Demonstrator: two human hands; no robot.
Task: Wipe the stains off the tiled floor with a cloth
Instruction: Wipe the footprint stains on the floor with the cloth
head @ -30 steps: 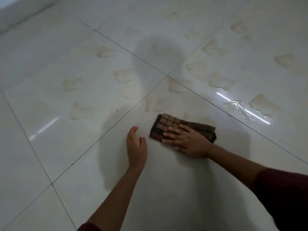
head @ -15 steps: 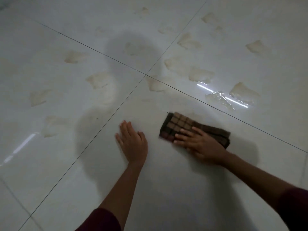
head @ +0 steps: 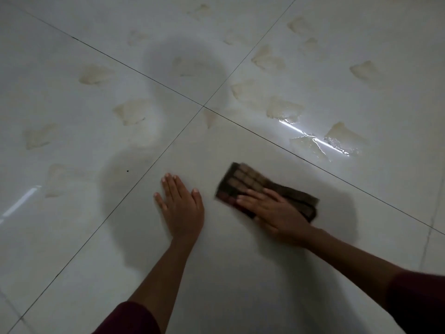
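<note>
A folded brown checked cloth lies flat on the pale glossy tiled floor, and my right hand presses down on its near half with fingers spread. My left hand rests flat on the tile just left of the cloth, palm down, holding nothing. Several beige stains dot the tiles beyond: one small stain at the grout crossing, a wet stain and another to the right, others to the left.
Dark grout lines cross at a joint ahead of my hands. A bright light reflection glints on wet floor at the right. My head's shadow falls over the far tiles. Dark red sleeves cover both forearms.
The view has shifted so the floor sits further right. My left hand turned from its edge to lie flat on the tile. The cloth slid slightly under my right hand.
</note>
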